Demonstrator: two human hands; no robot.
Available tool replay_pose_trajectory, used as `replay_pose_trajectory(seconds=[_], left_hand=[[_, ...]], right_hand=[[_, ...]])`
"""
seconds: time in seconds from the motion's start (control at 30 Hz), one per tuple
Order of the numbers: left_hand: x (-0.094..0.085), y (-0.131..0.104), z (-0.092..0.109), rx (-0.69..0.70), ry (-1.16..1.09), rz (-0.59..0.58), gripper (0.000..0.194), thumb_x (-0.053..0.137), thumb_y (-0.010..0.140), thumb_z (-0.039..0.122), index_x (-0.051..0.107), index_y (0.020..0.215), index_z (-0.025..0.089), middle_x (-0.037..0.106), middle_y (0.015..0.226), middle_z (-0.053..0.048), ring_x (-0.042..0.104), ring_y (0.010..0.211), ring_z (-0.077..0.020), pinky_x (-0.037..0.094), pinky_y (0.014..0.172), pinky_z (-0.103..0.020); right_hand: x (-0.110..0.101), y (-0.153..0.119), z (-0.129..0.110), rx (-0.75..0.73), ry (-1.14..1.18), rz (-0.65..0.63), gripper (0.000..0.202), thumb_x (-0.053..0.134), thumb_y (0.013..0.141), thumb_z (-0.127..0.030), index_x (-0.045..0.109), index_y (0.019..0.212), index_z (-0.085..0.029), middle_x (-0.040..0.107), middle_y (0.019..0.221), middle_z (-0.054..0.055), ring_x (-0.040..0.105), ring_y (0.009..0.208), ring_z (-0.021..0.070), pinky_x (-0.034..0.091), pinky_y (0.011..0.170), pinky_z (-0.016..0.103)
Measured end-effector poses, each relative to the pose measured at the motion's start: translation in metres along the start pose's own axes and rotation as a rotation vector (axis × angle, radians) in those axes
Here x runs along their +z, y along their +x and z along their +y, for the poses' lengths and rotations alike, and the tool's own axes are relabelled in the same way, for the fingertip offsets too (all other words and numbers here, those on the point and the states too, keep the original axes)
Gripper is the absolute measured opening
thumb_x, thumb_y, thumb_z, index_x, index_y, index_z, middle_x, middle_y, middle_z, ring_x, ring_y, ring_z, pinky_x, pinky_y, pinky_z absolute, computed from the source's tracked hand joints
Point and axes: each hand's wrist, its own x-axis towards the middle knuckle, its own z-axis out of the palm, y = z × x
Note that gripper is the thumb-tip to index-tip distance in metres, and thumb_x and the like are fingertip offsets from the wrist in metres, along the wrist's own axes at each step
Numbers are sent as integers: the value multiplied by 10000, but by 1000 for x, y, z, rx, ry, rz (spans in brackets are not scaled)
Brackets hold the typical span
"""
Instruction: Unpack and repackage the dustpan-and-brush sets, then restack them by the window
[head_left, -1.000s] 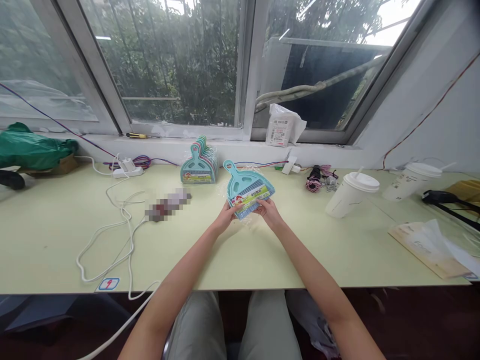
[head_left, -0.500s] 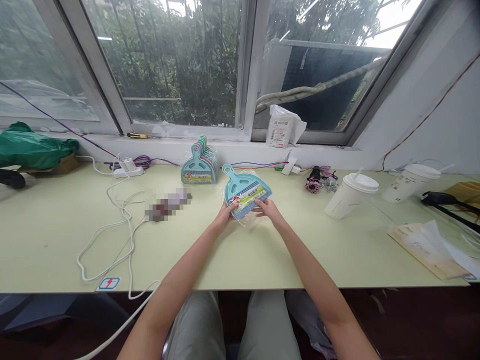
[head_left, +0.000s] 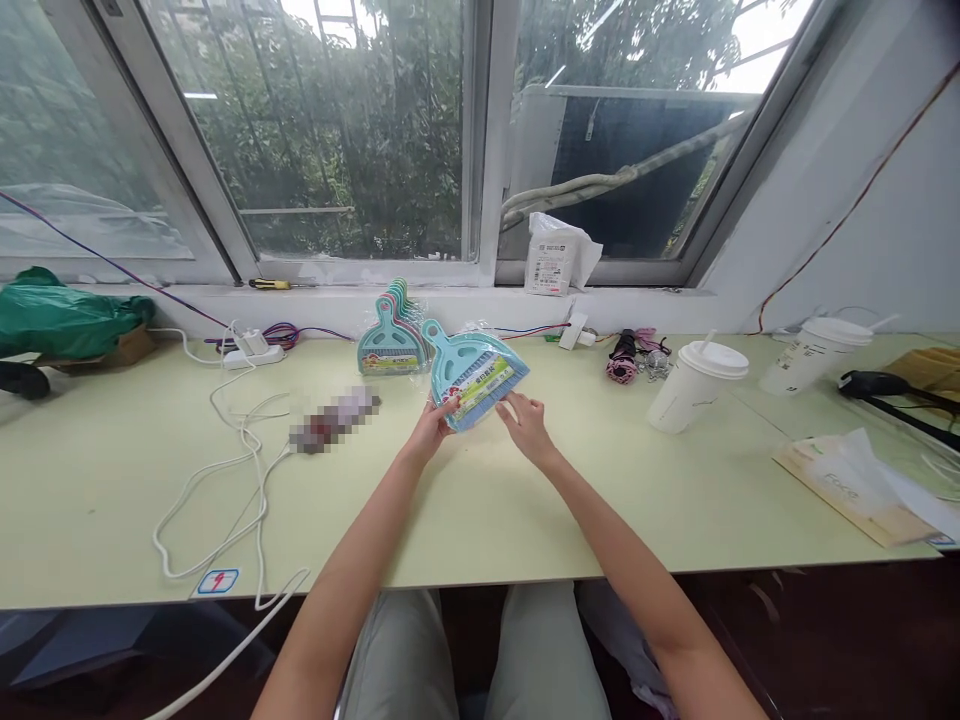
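My left hand (head_left: 431, 428) grips the lower left edge of a teal mini dustpan set (head_left: 471, 372) wrapped in clear plastic, with a green and white label across it. The set is tilted, handle pointing up and left, just above the pale green table (head_left: 525, 500). My right hand (head_left: 525, 425) hovers just below its right edge with fingers apart, touching nothing that I can see. A stack of the same packaged dustpans (head_left: 390, 340) leans at the back against the sill, a little left of the held one.
A white power strip (head_left: 251, 350) and its looping white cable (head_left: 225, 480) lie at the left. Two lidded paper cups (head_left: 694, 385) stand at the right, with a tissue pack (head_left: 847, 480) nearer the edge. A green bag (head_left: 67, 315) sits far left.
The dustpan set has moved left and away, toward the stack. My right hand has let go of its edge and opened; my left hand still holds it.
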Motion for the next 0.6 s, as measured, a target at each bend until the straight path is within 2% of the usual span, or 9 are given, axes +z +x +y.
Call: replay_pose_trajectory(seconds=[0.1, 0.2, 0.27, 0.33, 0.43, 0.5, 0.6], left_hand=[[-10, 3, 8, 24, -8, 63, 689, 735, 710, 270, 408, 1317, 287, 592, 1263, -58, 640, 1017, -227, 574, 805, -384], [-24, 5, 14, 26, -33, 160, 667, 697, 723, 201, 408, 1321, 267, 620, 1217, -65, 660, 958, -215, 585, 774, -359], [-32, 6, 16, -6, -61, 183, 610, 662, 743, 184, 433, 1309, 208, 646, 1164, -92, 666, 950, -222, 587, 765, -342], [-38, 7, 16, -42, -75, 153, 571, 639, 761, 186, 451, 1298, 160, 661, 1123, -115, 673, 944, -234, 587, 769, -344], [-40, 6, 13, -83, -49, 81, 577, 637, 768, 204, 449, 1310, 154, 665, 1117, -124, 688, 904, -243, 585, 773, -376], [-39, 6, 10, -126, -18, 27, 601, 641, 773, 238, 431, 1332, 168, 664, 1121, -131, 695, 890, -260, 582, 770, -408], [-38, 6, 5, -205, 6, -23, 632, 653, 772, 271, 412, 1349, 182, 664, 1124, -141, 692, 907, -284, 581, 768, -432]], right_hand=[[4, -3, 6, -165, -324, 17, 387, 318, 957, -233, 532, 1270, -307, 564, 1328, 59, 470, 1187, 260, 302, 923, 449], [-4, -2, 26, -224, -562, 89, 544, 299, 897, -62, 456, 1366, -289, 542, 1349, 93, 451, 1173, 285, 281, 926, 477], [-13, 0, 38, -234, -635, 129, 580, 318, 875, -35, 428, 1392, -272, 546, 1339, 115, 448, 1174, 300, 277, 943, 491], [-20, 2, 43, -274, -652, 135, 581, 346, 876, -43, 411, 1402, -282, 510, 1381, 106, 412, 1238, 299, 252, 990, 505], [-21, 3, 42, -394, -609, 50, 591, 394, 881, -56, 386, 1407, -324, 453, 1441, 49, 349, 1333, 262, 168, 1080, 522], [-15, 4, 42, -440, -546, -9, 539, 413, 884, -63, 458, 1350, -331, 508, 1396, 32, 393, 1316, 240, 130, 1113, 525], [-7, 6, 51, -394, -417, -19, 365, 411, 913, -106, 625, 1130, -307, 670, 1174, 27, 549, 1158, 211, 164, 1118, 502]])
